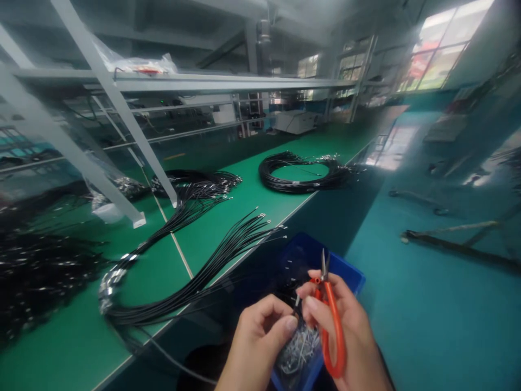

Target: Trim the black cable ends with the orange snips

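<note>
My left hand (260,331) is closed in a pinch on the end of a thin black cable (296,312), whose pale tip points up toward my other hand. My right hand (354,317) is wrapped round red-handled scissors (337,342), the blades pointing up and away. Its thumb and fingertips are close to the cable tip; whether they touch it I cannot tell. Below both hands is a blue bin (353,276) with a heap of clear and whitish scraps (299,347) inside. Beside my left hand, a bundle of black cables (207,269) curves over the bench edge.
The green bench (142,288) runs away to the right. On it are a coil of black cables (285,184), another cable pile (195,182) and a dark heap (44,271) at left. White shelf posts (122,114) rise from the bench. A wheeled stand (456,250) is on the floor.
</note>
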`<move>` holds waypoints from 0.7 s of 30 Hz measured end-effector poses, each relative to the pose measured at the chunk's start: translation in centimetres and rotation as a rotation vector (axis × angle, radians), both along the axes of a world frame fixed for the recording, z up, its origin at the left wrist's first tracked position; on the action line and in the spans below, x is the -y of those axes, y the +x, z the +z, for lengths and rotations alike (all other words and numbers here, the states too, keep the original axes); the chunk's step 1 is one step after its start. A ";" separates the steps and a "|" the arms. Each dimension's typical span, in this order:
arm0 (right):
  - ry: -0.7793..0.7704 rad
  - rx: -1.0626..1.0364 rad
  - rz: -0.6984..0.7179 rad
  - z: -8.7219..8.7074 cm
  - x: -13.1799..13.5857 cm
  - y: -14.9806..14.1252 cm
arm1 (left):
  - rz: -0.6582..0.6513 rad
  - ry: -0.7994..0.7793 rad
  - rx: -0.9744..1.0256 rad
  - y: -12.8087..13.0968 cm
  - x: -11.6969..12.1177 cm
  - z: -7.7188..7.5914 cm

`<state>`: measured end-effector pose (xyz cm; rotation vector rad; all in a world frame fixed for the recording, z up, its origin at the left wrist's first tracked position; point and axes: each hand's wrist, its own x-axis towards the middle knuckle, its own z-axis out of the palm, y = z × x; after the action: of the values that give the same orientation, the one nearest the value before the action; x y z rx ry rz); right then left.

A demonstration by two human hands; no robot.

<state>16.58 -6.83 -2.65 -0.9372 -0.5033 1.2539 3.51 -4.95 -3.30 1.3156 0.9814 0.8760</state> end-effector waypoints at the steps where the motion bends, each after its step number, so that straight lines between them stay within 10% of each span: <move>1: -0.010 -0.004 0.017 -0.1 0.1 -0.1 | -0.007 -0.014 0.026 0.0 0.0 0.0; 13: -0.004 0.019 -0.006 -0.6 -0.2 -0.9 | 0.052 0.089 -0.132 0.0 0.1 0.1; 21: -0.142 -0.233 0.079 -0.7 0.3 -1.7 | 0.061 -0.014 0.104 0.6 0.5 -0.3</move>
<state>14.89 -7.10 -3.35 -0.8810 -0.2724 1.4646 4.07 -5.43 -3.60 1.2213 0.9485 0.9730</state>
